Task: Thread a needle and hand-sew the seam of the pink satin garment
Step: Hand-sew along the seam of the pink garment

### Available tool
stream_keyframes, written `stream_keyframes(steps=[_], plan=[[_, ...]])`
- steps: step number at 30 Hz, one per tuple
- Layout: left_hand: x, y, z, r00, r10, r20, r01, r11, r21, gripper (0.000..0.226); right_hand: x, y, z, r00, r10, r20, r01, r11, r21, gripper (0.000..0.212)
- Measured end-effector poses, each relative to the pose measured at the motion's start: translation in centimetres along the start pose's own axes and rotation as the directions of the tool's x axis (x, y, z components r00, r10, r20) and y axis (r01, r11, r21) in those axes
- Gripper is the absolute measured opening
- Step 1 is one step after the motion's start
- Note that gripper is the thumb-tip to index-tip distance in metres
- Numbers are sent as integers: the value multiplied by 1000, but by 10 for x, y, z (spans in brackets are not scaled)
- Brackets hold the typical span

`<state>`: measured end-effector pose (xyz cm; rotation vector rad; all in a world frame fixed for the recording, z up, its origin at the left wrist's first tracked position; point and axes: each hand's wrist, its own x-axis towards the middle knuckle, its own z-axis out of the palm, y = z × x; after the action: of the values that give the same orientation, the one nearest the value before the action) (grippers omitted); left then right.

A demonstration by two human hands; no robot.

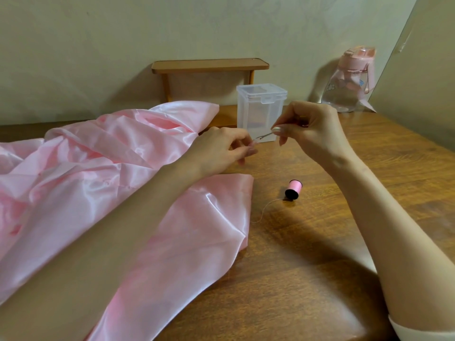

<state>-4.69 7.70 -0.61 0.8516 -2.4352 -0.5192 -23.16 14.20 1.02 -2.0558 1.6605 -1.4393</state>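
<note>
The pink satin garment point(81, 183) lies crumpled over the left half of the wooden table point(344, 242). Above the table, my right hand point(310, 129) pinches a thin needle point(264, 136) between thumb and forefinger. My left hand point(221, 151) meets the needle's other end with pinched fingertips; whether it pinches the needle's tip or a thread end is too fine to tell. A pink thread spool point(292, 189) lies on the table below my hands, with a loose thread point(264, 209) trailing from it toward the fabric edge.
A clear plastic lidded box point(261, 112) stands just behind my hands. Behind it against the wall is a small wooden shelf point(209, 66). A pink-lidded clear water bottle point(349, 80) stands at the back right. Bare tabletop shows at the right and front.
</note>
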Motion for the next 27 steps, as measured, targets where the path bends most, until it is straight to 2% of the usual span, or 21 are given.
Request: stream_keyframes(steps=[8,15,21,27], plan=[[0,0,-1,1000,-1,11,1,999,53,6,-2,1,11,999,6,46,-4,999,-44,5],[-1,2,-2,1000,12,3,-12,994,108,12,-1,2,10,999,8,31,-8,1000,3,6],[0,-1,-4,997,11,83,-14,999,31,12,1,4,4,998,-13,62,13,1000,9,5],[0,0,-1,998,16,64,-15,1000,-9,6,-3,0,16,997,-29,75,25,998,54,8]])
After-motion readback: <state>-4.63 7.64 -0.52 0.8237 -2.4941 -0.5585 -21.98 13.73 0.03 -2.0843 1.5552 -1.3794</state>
